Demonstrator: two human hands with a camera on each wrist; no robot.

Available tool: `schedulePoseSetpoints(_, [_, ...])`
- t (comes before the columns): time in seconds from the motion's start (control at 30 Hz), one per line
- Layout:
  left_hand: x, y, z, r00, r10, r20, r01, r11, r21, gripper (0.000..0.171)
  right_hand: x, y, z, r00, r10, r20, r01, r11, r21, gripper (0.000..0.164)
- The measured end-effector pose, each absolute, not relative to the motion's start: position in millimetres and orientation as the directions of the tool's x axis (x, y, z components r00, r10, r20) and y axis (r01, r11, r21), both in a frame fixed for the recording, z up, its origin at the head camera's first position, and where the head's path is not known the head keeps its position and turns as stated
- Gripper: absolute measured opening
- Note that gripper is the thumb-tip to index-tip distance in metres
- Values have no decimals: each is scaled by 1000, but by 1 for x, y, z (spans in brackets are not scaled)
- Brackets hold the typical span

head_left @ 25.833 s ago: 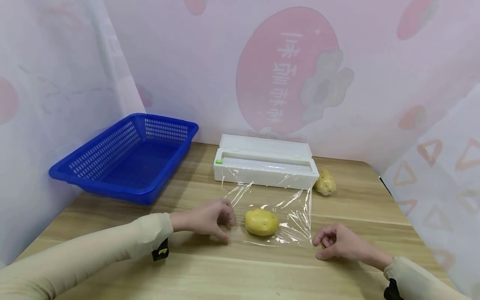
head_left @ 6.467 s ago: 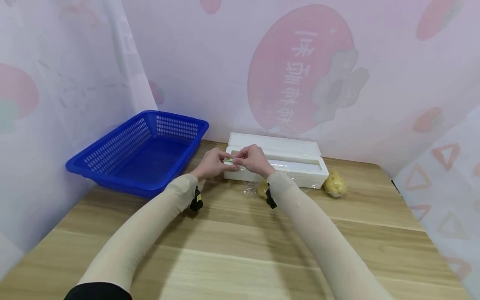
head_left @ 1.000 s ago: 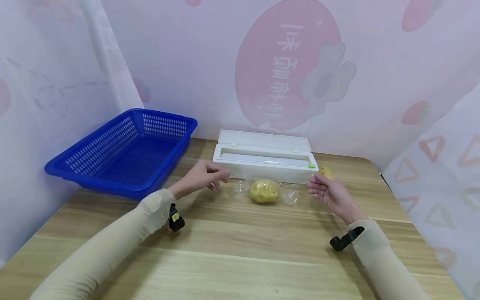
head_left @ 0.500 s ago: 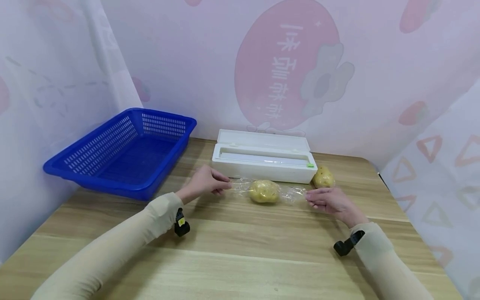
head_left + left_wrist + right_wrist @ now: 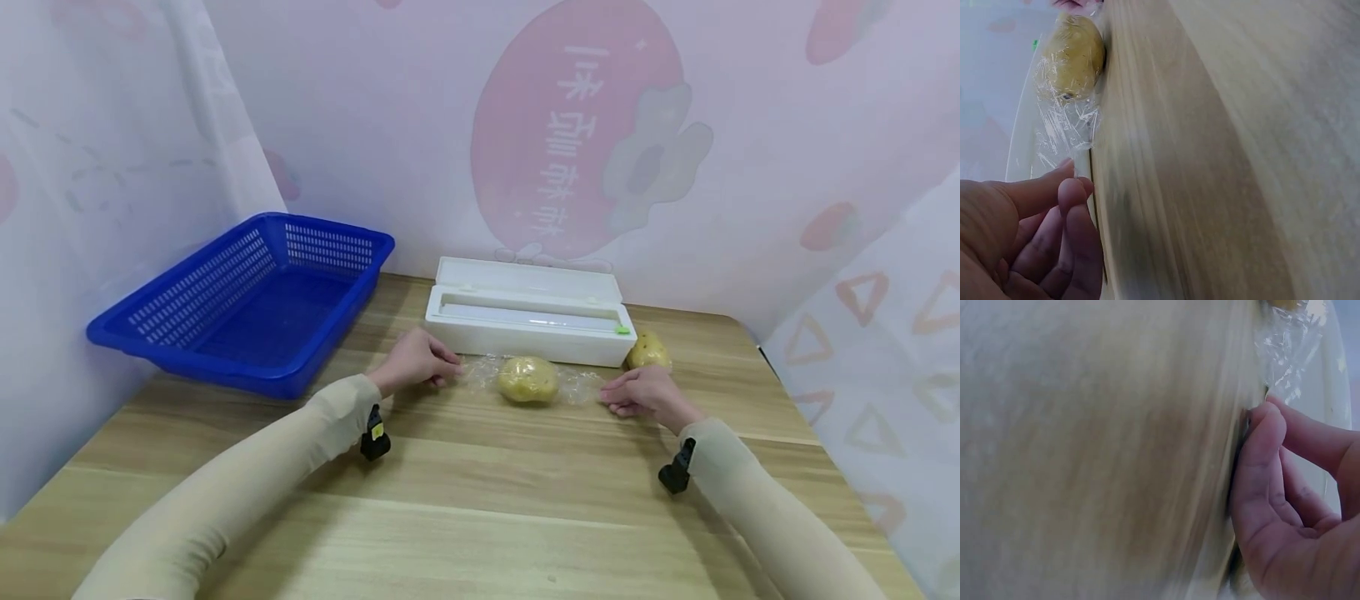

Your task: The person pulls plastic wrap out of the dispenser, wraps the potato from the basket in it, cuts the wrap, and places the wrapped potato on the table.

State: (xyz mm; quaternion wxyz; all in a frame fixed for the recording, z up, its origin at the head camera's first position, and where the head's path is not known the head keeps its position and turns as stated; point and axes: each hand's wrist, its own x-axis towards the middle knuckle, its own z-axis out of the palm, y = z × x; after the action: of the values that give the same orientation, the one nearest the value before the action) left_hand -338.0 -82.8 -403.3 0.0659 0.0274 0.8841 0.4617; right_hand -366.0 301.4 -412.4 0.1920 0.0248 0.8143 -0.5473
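Note:
A yellow potato (image 5: 528, 380) wrapped in clear cling film (image 5: 579, 387) lies on the table in front of the white cling film box (image 5: 525, 337). Loose film sticks out from both sides of the potato. At its left side my left hand (image 5: 420, 360) pinches one film end between thumb and forefinger, as the left wrist view shows with the film (image 5: 1069, 125) running up to the potato (image 5: 1074, 57). My right hand (image 5: 645, 393) pinches the other end, and its fingertips meet at the film (image 5: 1288, 353) in the right wrist view.
The box's lid (image 5: 528, 279) stands raised, and a green slider (image 5: 622, 330) sits at the right end. Behind my right hand lies a second film-wrapped potato (image 5: 648, 350). A blue plastic basket (image 5: 300, 371) stands at the left. A printed curtain hangs behind the table.
The potato, bare on drawn-out film earliest, is now wrapped. The green slider went from left to right. Over the last second both hands came to the film ends; the right hand moved slightly inward.

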Motion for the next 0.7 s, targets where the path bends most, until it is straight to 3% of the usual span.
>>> schedulePoseSetpoints(0.3, [-338, -88, -407, -968, 159, -196, -73, 565, 822, 21, -365, 289, -411, -967, -151, -207, 73, 611, -788, 13])
schedulePoseSetpoints(0.43, [-338, -98, -406, -940, 204, -273, -134, 516, 846, 38, -365, 291, -408, -957, -209, -200, 32, 610, -792, 16])
schedulePoseSetpoints(0.57, [-336, -107, -398, -920, 199, -336, -208, 477, 854, 43, -366, 297, -405, -934, -265, -239, 36, 595, -803, 19])
schedulePoseSetpoints(0.7, [-332, -110, -391, -946, 139, -293, -190, 498, 846, 44, -364, 304, -396, -946, -237, -222, 38, 599, -800, 21])
